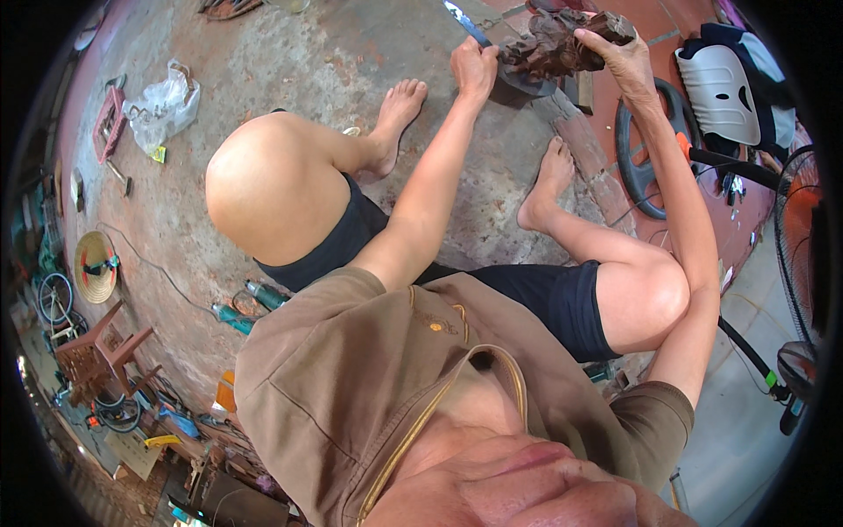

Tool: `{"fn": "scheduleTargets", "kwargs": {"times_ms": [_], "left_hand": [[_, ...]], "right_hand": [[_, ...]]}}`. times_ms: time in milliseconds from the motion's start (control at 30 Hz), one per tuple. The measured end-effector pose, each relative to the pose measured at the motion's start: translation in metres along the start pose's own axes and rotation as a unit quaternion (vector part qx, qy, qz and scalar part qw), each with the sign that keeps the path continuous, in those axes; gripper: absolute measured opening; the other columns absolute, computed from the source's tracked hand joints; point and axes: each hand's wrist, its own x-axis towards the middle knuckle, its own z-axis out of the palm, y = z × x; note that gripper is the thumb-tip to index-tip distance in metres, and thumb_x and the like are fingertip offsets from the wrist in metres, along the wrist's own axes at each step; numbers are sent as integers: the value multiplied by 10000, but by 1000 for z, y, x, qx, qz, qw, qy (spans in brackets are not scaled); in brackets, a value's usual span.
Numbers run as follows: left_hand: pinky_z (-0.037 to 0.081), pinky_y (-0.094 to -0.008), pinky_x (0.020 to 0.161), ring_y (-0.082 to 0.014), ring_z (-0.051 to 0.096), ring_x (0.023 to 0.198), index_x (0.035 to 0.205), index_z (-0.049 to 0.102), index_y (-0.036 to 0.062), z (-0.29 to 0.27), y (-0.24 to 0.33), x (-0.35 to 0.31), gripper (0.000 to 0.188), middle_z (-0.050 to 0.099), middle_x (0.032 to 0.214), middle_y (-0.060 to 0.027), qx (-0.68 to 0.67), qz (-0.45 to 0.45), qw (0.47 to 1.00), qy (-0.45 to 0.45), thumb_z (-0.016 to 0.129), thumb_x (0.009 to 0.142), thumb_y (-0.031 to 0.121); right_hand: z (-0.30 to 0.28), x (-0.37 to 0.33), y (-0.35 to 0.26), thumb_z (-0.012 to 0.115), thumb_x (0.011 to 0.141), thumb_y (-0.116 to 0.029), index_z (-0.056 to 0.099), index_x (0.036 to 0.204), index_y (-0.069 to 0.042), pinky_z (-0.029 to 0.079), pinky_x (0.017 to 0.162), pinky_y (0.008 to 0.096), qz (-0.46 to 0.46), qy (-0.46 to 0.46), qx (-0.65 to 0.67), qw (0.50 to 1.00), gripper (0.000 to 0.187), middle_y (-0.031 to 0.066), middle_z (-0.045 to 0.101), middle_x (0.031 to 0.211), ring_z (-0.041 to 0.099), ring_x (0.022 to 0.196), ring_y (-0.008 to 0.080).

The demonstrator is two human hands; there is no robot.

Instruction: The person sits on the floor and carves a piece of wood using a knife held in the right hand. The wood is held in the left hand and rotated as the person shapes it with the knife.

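Note:
My left hand (474, 72) is closed in a fist round a narrow bladed tool (467, 23). Its shiny blue-grey blade points up and away to the left; whether it is a knife or a chisel I cannot tell. To the right, my right hand (622, 63) grips the end of a dark brown wood carving (555, 46), thumb on top. The carving has a rough, knobbly surface and lies slanted between my hands, just above the ground. Its left end comes close to my left fist. A dark block-like shape beneath it is partly hidden.
Between my bare feet lies the worn concrete floor (474, 211), with a row of bricks (584, 149) at right. Beyond are a black ring-shaped wheel (625, 167), a white plastic shell (720, 92) and a fan (801, 220). Leftward lie a plastic bag (167, 105), green power tools (233, 316) and a straw hat (95, 267).

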Motion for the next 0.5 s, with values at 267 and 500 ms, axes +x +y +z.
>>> {"fn": "scheduleTargets", "kwargs": {"times_ms": [267,500], "left_hand": [[472,-408,602,-286,629,611,708,623,-37,2,-28,14,255,604,610,-161,-72,-95,993,-25,773,692,168],[484,-435,649,-382,644,710,717,640,-10,-8,-4,16,239,640,692,-212,60,-29,993,-101,774,685,186]], "right_hand": [[0,3,3,796,774,-259,695,1075,-59,483,817,252,-14,-1,1,1000,375,-2,682,925,615,886,91],[-2,3,7,795,774,-258,693,1085,-58,484,820,252,-13,-5,4,1000,383,1,681,934,613,890,94]]}}
